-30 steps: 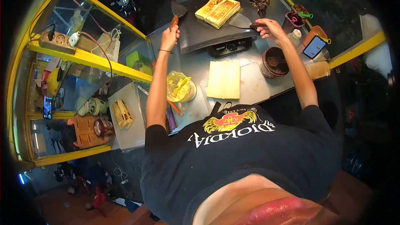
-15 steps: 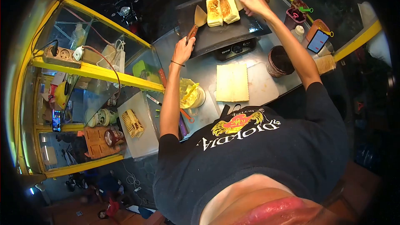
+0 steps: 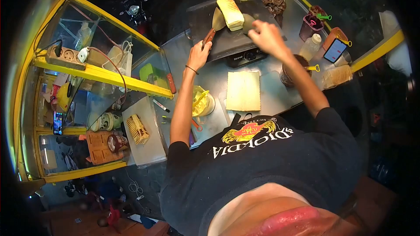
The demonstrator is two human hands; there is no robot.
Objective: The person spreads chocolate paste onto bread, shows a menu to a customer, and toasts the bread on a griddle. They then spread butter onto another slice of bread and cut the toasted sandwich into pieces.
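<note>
On the dark flat griddle [image 3: 199, 26] stands a toasted bread stack [image 3: 230, 14], its halves together and browned on top. My left hand [image 3: 200, 56] is wrapped round the wooden handle of a spatula [image 3: 210, 36], whose metal blade rests against the bread's left side. My right hand [image 3: 267, 38] is closed, slightly blurred, on a metal scraper [image 3: 248, 22]; the blade is close to the bread's right side, and its handle is hidden by the fingers. Beneath the griddle, part of a black Rinnai stove [image 3: 247, 57] shows.
A pale yellow sheet [image 3: 243, 91] with jagged edges lies nearer me. A yellow-lined tub [image 3: 203, 102] stands left of it. To the right are a dark pot [image 3: 288, 76], a bottle [image 3: 310, 47] and a phone [image 3: 334, 50]. A striped toast [image 3: 137, 129] lies on a tray at left.
The two bread halves, opened apart before, are now together as one stack. My right hand has come down and nearer me; my left hand has shifted slightly right.
</note>
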